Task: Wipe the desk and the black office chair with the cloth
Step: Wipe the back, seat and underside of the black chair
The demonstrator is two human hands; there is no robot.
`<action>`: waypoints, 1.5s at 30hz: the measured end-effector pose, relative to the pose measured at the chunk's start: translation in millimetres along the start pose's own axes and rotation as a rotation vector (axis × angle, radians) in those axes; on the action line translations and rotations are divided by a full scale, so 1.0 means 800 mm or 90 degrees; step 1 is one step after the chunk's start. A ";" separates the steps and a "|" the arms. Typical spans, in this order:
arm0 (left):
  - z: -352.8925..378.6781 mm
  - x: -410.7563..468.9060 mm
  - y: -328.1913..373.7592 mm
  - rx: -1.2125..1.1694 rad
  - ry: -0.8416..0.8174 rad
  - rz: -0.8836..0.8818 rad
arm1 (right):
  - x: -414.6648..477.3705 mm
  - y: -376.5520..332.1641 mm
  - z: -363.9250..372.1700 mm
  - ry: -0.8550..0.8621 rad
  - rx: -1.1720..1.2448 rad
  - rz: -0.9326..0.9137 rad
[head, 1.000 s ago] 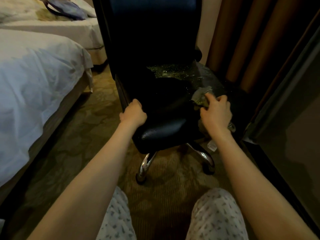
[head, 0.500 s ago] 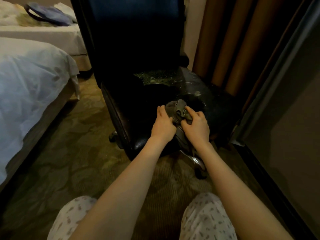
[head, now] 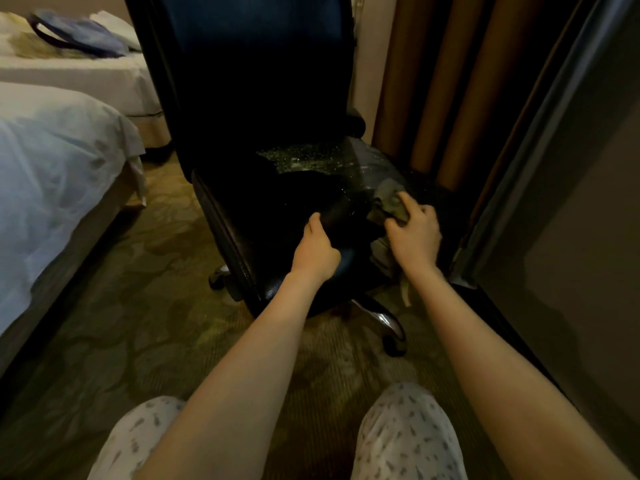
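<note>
The black office chair (head: 256, 98) stands at 12 o'clock on the patterned carpet (head: 114, 306). Its seat faces the person, and pale specks are scattered over the back of the seat. The left hand (head: 315, 251) grips the seat's front edge, fingers curled over it and thumb raised. The right hand (head: 414, 233) is closed around the bunched grey cloth (head: 389, 202), pressing it on the seat's right side, at 1 o'clock. A white-sheeted bed (head: 52, 174) lies at 9 o'clock and brown curtains (head: 433, 81) hang at 2 o'clock.
</note>
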State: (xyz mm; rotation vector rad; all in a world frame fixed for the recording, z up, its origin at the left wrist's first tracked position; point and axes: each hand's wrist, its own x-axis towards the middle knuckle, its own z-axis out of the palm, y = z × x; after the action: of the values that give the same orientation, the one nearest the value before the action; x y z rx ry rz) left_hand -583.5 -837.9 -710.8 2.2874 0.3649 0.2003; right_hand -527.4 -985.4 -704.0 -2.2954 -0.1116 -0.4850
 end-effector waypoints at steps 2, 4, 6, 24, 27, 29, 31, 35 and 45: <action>-0.015 0.007 -0.002 -0.155 0.027 -0.059 | -0.010 -0.038 0.012 -0.050 0.035 -0.063; -0.028 0.012 -0.007 -0.268 0.073 -0.129 | -0.038 -0.056 0.034 -0.127 0.049 -0.141; -0.028 0.012 -0.010 -0.249 0.102 -0.141 | -0.071 -0.045 0.054 -0.154 0.016 -0.190; -0.016 0.023 -0.007 -0.156 0.117 -0.121 | -0.037 0.008 0.017 -0.073 -0.044 -0.167; -0.019 0.027 -0.005 -0.148 0.109 -0.132 | -0.035 0.014 0.033 -0.098 -0.029 -0.112; -0.019 0.027 -0.004 -0.142 0.104 -0.133 | -0.023 0.021 0.030 -0.098 -0.047 -0.083; -0.015 0.021 -0.003 -0.124 0.094 -0.120 | -0.014 0.029 0.026 -0.086 -0.083 -0.062; -0.023 0.017 -0.004 -0.053 0.126 -0.044 | 0.006 0.011 0.018 -0.037 -0.046 0.077; -0.054 0.033 -0.037 0.351 -0.105 -0.188 | 0.028 -0.146 0.117 -0.307 -0.142 -0.330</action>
State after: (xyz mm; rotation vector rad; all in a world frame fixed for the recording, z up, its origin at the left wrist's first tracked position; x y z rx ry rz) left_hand -575.8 -780.3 -703.1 2.7190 0.7344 -0.2720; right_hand -504.5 -838.9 -675.2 -2.5567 -0.9473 -0.1881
